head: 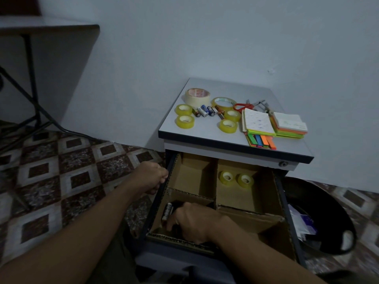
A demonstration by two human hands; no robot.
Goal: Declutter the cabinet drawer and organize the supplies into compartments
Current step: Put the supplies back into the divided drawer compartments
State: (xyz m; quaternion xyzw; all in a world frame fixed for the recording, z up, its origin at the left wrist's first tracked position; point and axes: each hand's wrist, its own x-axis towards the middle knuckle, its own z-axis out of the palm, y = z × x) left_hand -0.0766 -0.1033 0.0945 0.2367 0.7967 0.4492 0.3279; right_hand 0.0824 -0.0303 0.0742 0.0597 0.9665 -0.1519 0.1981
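The open drawer (280, 191) holds cardboard dividers that form several compartments. My left hand (152, 177) grips the drawer's left wall. In the near left compartment my right hand (194, 222) reaches down, its fingers curled beside a white battery (167, 211); whether it holds anything is hidden. Two clear tape rolls (235, 179) lie in the far right compartment. On the cabinet top (231, 87) lie several loose batteries (205, 110), more clear tape rolls (184, 121), a wide masking tape roll (198, 96), red scissors (243, 106) and stacked sticky notes (272, 128).
A black waste bin (320, 218) with paper scraps stands right of the cabinet. A desk with black metal legs (30, 78) stands at the far left over a patterned tile floor (61, 171). The wall runs close behind the cabinet.
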